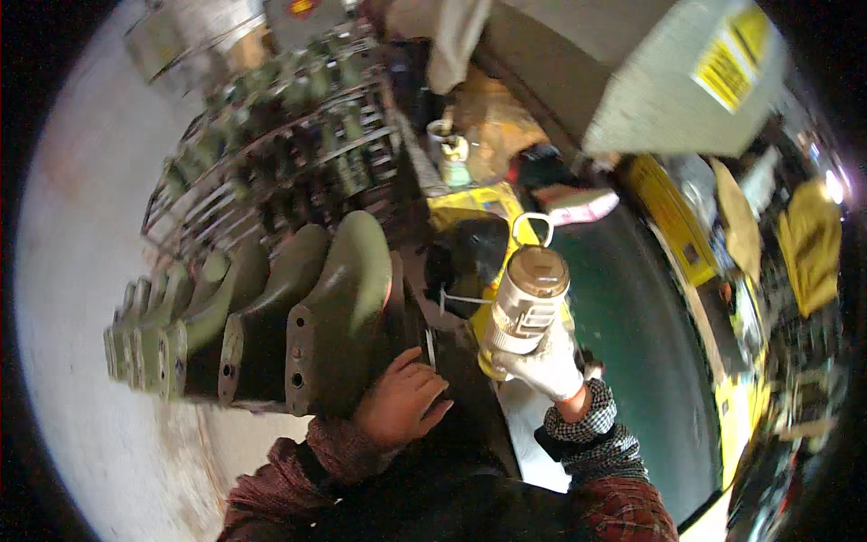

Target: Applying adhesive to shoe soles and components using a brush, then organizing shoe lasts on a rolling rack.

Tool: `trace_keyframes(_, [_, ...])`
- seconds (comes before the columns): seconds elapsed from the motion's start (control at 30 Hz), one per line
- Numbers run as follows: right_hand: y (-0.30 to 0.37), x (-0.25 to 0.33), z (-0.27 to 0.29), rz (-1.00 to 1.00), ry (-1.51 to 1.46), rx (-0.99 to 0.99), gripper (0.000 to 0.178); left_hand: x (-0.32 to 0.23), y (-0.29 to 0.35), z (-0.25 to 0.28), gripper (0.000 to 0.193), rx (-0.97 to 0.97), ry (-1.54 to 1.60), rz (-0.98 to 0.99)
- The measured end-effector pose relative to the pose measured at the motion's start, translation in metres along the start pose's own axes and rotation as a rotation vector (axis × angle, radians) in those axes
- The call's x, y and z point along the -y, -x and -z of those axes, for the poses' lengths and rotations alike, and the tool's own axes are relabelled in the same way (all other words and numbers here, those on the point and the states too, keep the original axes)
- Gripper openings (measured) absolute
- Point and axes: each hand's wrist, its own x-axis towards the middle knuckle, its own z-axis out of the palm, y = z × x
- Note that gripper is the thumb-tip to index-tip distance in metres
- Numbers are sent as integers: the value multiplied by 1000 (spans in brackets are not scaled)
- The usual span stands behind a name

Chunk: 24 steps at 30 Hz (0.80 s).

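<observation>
My right hand (pixel 546 364), in a pale work glove with a checked sleeve cuff, is wrapped round the lower part of a drink bottle (pixel 522 312). The bottle has a light body, a brown lid and a white carry loop above it. It stands roughly upright, tilted slightly away. My bare left hand (pixel 404 399) holds nothing, its fingers stretched out and a little apart. It lies beside the nearest green shoe last (pixel 341 307), at the right end of a row of similar lasts; whether it touches that last I cannot tell.
A rack (pixel 298 135) full of green lasts stands at the back left. To the right runs a dark green conveyor belt (pixel 623 307), with a pink-soled shoe (pixel 578 206) at its far end. A grey machine housing (pixel 686 99) overhangs the belt. A yellow glove (pixel 809 248) hangs at far right.
</observation>
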Motion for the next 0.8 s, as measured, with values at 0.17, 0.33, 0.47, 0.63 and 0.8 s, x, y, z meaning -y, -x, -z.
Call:
trace_keyframes(0.17, [114,53,-22,-77,293,-143,77,-20,24,7,41,-89,396,17])
trace_keyframes(0.33, [213,67,-52,-138,169,-353,84,-67,28,-13,84,88,782,-196])
trace_keyframes(0.47, [263,69,-65,-119,356,-363,89,-110,30,-26,77,524,1405,-52])
trace_keyframes(0.63, [309,36,-59,-284,-96,-483,90,-143,20,-37,71,690,1439,-127])
trace_keyframes(0.8, [324,50,-34,-191,-5,-575,88,-183,7,-46,67,710,1326,-283])
